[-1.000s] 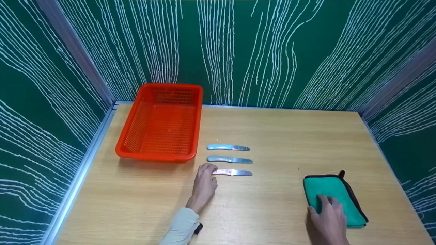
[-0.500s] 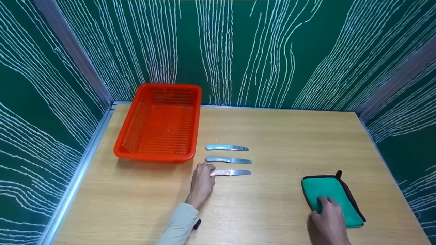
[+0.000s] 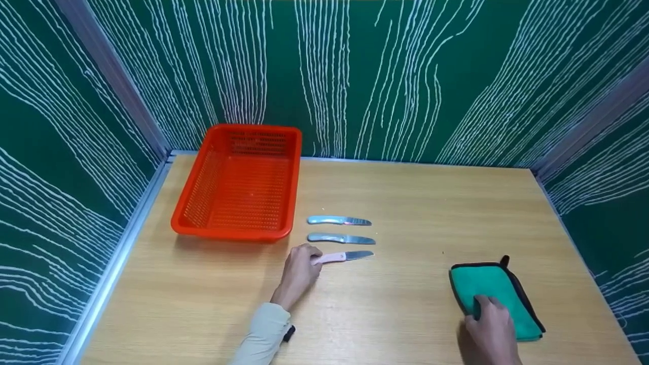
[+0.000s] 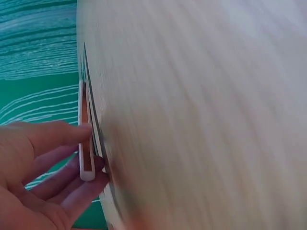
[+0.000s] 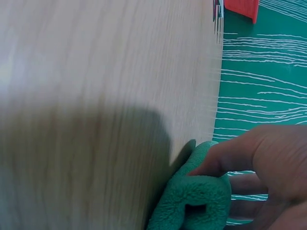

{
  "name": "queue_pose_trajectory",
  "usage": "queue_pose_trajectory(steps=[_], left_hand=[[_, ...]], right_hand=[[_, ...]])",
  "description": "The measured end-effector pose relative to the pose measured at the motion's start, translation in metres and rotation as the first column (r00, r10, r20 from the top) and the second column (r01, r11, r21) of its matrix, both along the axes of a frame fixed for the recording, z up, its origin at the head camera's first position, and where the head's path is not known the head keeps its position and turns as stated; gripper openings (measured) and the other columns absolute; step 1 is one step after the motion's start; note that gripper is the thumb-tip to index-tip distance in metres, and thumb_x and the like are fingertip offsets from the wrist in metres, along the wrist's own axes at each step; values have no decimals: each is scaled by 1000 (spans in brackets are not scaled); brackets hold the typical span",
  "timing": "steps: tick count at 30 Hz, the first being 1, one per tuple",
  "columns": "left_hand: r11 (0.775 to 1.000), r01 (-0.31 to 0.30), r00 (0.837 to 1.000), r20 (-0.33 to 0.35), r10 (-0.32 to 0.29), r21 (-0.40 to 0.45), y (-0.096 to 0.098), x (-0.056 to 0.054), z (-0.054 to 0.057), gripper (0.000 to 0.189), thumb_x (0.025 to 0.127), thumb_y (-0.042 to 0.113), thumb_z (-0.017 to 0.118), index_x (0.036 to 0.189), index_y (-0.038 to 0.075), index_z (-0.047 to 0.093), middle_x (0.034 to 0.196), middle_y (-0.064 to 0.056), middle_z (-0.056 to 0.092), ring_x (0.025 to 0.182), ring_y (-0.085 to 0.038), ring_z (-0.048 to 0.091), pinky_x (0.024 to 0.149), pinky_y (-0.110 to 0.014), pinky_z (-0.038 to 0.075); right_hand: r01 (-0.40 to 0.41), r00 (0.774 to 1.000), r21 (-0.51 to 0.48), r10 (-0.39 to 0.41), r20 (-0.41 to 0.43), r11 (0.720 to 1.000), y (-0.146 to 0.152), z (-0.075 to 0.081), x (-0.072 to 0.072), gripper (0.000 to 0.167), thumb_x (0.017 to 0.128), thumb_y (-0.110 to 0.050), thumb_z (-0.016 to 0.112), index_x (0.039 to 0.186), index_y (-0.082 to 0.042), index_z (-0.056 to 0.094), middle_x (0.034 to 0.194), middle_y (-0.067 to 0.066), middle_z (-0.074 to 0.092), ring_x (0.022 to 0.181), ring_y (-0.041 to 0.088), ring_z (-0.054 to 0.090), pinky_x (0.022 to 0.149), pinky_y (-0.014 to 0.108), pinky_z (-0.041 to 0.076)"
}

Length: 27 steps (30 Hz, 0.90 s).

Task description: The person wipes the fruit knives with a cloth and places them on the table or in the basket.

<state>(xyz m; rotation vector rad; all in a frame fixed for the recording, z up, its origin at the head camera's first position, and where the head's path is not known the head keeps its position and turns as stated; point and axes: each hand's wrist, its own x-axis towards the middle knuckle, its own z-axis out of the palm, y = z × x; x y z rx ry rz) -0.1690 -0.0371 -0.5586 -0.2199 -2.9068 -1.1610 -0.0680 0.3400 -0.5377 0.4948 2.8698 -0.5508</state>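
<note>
My left hand (image 3: 298,271) pinches the pale pink handle of a knife (image 3: 332,258) near its butt end. In the left wrist view, the thumb and fingertips hold that handle (image 4: 87,165) from either side; a brown slot runs along its edge. The blade points right and slightly away. Beyond it, two more knives with bluish handles lie roughly parallel, a middle knife (image 3: 327,237) and a far knife (image 3: 327,220). At the right, my right hand (image 3: 493,324) grips a folded green cloth (image 3: 487,279) with dark edging. The right wrist view shows the thumb pressed on the fuzzy cloth (image 5: 192,191).
An orange-red plastic basket (image 3: 253,197) with perforated walls stands at the back left, and nothing shows inside it. Green walls (image 3: 395,101) with white wavy lines enclose the wooden table (image 3: 395,304) at the back and both sides.
The knife in my left hand has turned a little: its handle end has come nearer and the blade now slants away. The right hand and cloth have barely moved.
</note>
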Motion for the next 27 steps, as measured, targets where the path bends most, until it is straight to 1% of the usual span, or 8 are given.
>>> queue_pose_trajectory(steps=[3,7,12,14,18,22,24,27], left_hand=[[999,20,1000,-13,-20,42,-4,0,-1,18,76,-3,72,91,5,75,88,-4,69,85,-17,63,79,-32,55],[992,19,1000,-6,-19,125,-7,0,0,16,74,-3,74,87,6,75,84,-2,69,82,-16,63,78,-32,54],[976,-22,1000,24,17,215,-9,1,2,16,72,-2,76,84,8,76,81,0,69,81,-16,62,78,-33,53],[971,-43,999,26,38,237,-9,1,2,15,71,-1,76,82,9,76,80,0,69,81,-16,62,78,-32,53],[954,-80,997,29,75,290,-10,3,2,15,69,-1,77,80,9,76,79,0,69,80,-16,62,76,-31,53],[920,-122,992,67,104,373,-11,5,1,16,68,1,79,81,9,77,81,0,71,82,-16,62,75,-30,53],[898,-146,989,97,116,415,-12,6,1,17,69,2,79,84,8,77,83,-1,71,84,-15,63,76,-30,53],[864,-179,982,139,127,470,-12,8,1,18,69,4,80,87,9,77,85,0,72,85,-14,63,77,-28,54]], right_hand=[[10,1000,-3,-10,12,1000,0,0,-1,53,80,-1,63,125,18,45,120,42,43,107,55,47,86,65,44],[24,999,-7,-24,23,1000,-1,0,-1,53,80,-1,63,126,18,45,120,42,43,106,54,47,86,65,44],[38,999,-6,-37,28,999,-1,0,0,51,80,-1,63,124,17,46,120,41,44,104,54,50,84,64,46],[36,999,1,-36,13,999,-1,1,0,49,80,-2,64,123,17,48,118,41,46,101,52,52,82,63,47],[18,998,28,-16,-63,999,-2,0,4,46,76,-2,65,116,18,52,113,40,51,91,48,58,75,60,51],[21,992,51,-15,-122,998,-3,-2,9,45,73,-3,65,113,16,56,111,39,54,84,46,59,67,58,51],[36,992,62,-28,-124,997,-4,-3,10,45,74,-6,66,113,14,57,112,37,54,80,44,59,62,56,51],[61,993,89,-51,-110,994,-7,-4,10,47,76,-13,71,114,11,57,113,35,53,83,47,57,60,58,50]])
